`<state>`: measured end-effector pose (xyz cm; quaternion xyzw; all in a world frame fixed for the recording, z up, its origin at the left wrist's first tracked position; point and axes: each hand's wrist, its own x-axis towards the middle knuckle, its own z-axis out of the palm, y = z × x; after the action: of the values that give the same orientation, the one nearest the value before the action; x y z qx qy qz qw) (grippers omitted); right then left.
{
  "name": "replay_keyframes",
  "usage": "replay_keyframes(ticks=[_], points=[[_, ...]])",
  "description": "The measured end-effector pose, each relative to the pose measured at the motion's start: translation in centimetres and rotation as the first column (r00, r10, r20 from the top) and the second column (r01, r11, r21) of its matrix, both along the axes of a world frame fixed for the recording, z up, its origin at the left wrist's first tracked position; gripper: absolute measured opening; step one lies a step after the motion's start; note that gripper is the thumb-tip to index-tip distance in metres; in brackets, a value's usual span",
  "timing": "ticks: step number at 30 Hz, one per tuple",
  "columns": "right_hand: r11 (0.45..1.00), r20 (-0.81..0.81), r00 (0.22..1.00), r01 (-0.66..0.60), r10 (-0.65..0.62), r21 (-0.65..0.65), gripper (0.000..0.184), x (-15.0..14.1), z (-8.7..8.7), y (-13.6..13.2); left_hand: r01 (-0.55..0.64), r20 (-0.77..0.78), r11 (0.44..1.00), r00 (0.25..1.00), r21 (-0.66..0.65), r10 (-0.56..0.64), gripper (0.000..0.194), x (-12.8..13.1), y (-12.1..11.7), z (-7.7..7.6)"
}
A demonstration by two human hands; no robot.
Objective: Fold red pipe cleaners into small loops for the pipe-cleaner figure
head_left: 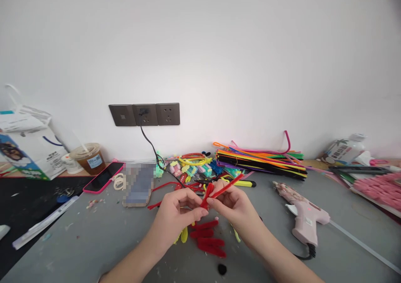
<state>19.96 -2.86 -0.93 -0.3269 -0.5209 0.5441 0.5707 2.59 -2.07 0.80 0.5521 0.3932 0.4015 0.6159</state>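
Between my two hands is a red pipe cleaner (230, 185), bent into a loop, with one straight end sticking up to the right. My left hand (180, 210) pinches the looped part between thumb and fingers. Close against it, my right hand (232, 201) grips the pipe cleaner near the base of the straight end. Below the hands lie several folded red pipe cleaner pieces (208, 241) on the grey mat (103, 237). A yellow bent piece (184, 234) sits partly behind my left hand. Near the front edge is a small black pompom-like piece (222, 269).
A pink glue gun (305, 216) with a glue stick lies at right. Bundled pipe cleaners (260, 161) rest by the wall. Two phones, one pink-edged (103, 177), and a drink cup (90, 159) stand at left. A black cord (148, 141) runs from the socket toward the hands.
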Motion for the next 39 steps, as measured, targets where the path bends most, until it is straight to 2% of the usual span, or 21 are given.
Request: replay_keyframes(ticks=[7, 14, 22, 29, 39], points=[[0.998, 0.051, 0.998, 0.046, -0.048, 0.052, 0.020, 0.4, 0.8, 0.0, -0.067, -0.109, 0.992, 0.991, 0.105, 0.079, 0.017, -0.4, 0.2, -0.5], [0.997, 0.015, 0.999, 0.052, -0.051, -0.056, 0.034, 0.9, 0.9, 0.3, -0.038, -0.137, 0.991, 0.989, 0.131, 0.056, 0.017, -0.7, 0.5, -0.6], [0.997, 0.125, 0.992, 0.034, -0.024, -0.076, 0.031, 1.3, 1.5, 0.3, 0.000, -0.058, 0.999, 0.998, 0.039, 0.002, 0.029, -0.6, 0.4, -0.3], [0.996, 0.125, 0.990, -0.051, 0.060, -0.080, 0.031, 0.9, 1.5, 0.1, 0.059, -0.025, 0.997, 0.998, 0.057, -0.057, 0.029, -0.3, 0.3, -0.1], [1.000, 0.076, 0.997, 0.016, -0.016, 0.003, 0.025, 1.2, 1.0, 0.3, 0.032, 0.123, 0.997, 0.992, -0.075, -0.023, 0.035, -0.3, 0.1, 0.2]])
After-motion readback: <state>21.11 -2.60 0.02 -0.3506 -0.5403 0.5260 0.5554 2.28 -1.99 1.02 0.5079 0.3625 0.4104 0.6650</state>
